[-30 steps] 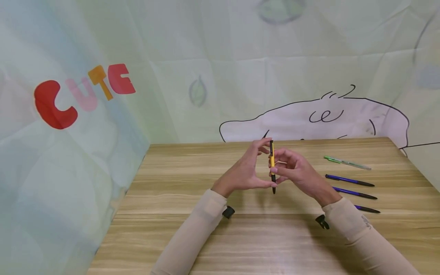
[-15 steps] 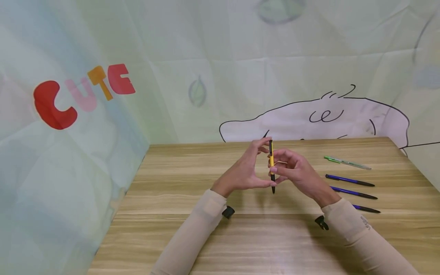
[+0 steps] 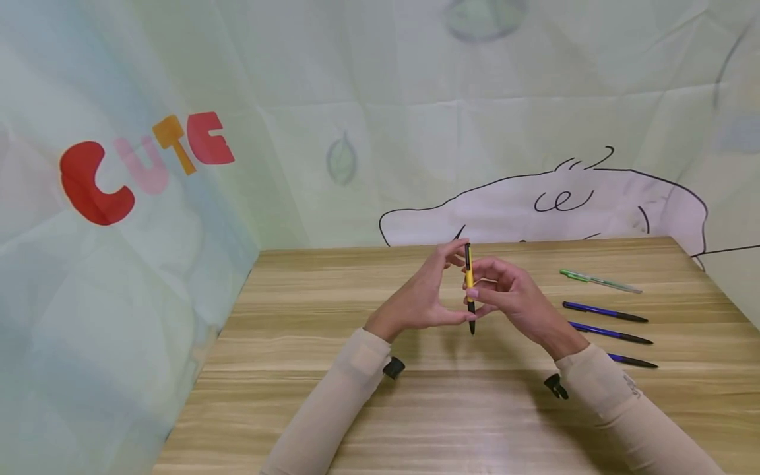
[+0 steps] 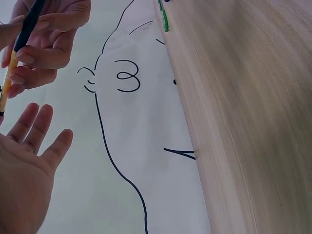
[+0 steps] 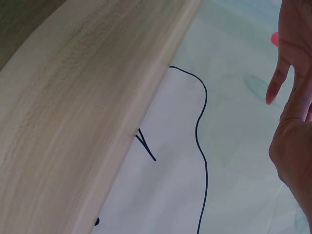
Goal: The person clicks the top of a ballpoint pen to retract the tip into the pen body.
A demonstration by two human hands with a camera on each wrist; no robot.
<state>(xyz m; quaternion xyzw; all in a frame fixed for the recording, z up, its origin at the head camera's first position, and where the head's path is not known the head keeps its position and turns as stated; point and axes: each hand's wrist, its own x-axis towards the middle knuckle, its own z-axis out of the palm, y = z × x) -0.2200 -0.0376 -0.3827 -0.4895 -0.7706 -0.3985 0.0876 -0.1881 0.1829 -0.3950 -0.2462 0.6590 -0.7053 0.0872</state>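
A yellow-and-black pen (image 3: 470,279) is held upright above the wooden table, black tip down. My left hand (image 3: 417,293) spans its length, index finger at the top end and thumb near the tip. From the other side, my right hand (image 3: 515,300) pinches the pen's middle between thumb and fingers. The left wrist view catches part of the same pen (image 4: 10,73) in the right fingers, while the other left fingers stretch out below. In the right wrist view the hands are cut off by the right edge, and the pen cannot be made out.
On the table's right lie a green clear-barrelled pen (image 3: 600,282) and three blue pens with black grips, including the upper one (image 3: 604,311). The right forearm partly covers the lower two. A printed cloth backdrop (image 3: 356,79) stands behind the table (image 3: 309,369) and along its left.
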